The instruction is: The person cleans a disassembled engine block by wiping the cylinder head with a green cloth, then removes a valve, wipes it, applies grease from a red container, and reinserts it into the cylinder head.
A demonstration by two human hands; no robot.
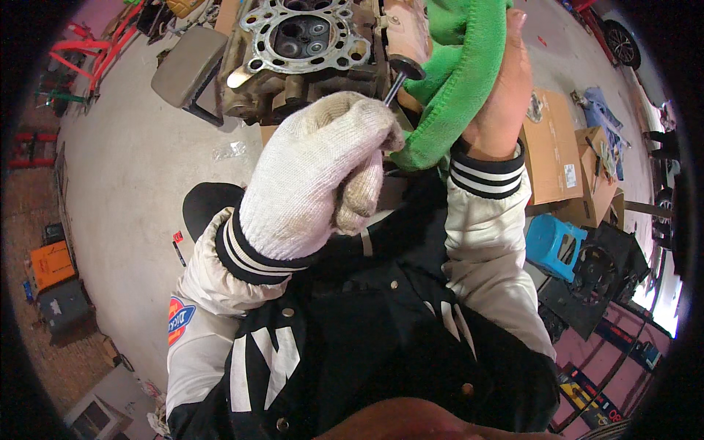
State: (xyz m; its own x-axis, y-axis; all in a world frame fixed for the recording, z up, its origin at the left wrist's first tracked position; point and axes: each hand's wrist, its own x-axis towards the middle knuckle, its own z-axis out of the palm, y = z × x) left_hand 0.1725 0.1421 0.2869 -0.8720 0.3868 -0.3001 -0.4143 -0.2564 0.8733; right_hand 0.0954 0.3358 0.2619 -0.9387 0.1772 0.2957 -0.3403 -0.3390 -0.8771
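Note:
My left hand point(315, 169), in a white knit glove with dirty fingertips, is closed around the stem of an engine valve point(397, 86). The valve's dark round head points up and away from the glove, close beside the green cloth. A fuzzy green cloth point(462, 88) with a stitched edge hangs from my bare right hand point(510, 95), which grips it; most of that hand's fingers are hidden behind the fabric. Beyond my left hand lies a metal cylinder head point(293, 81), its round chambers and bolt holes facing up.
A grey-brown padded seat point(189, 66) stands left of the cylinder head. On the right are cardboard boxes point(554, 147), a blue plastic stool point(555, 246) and black parts. A red metal frame point(95, 55) stands far left; an orange case point(53, 265) lies lower left.

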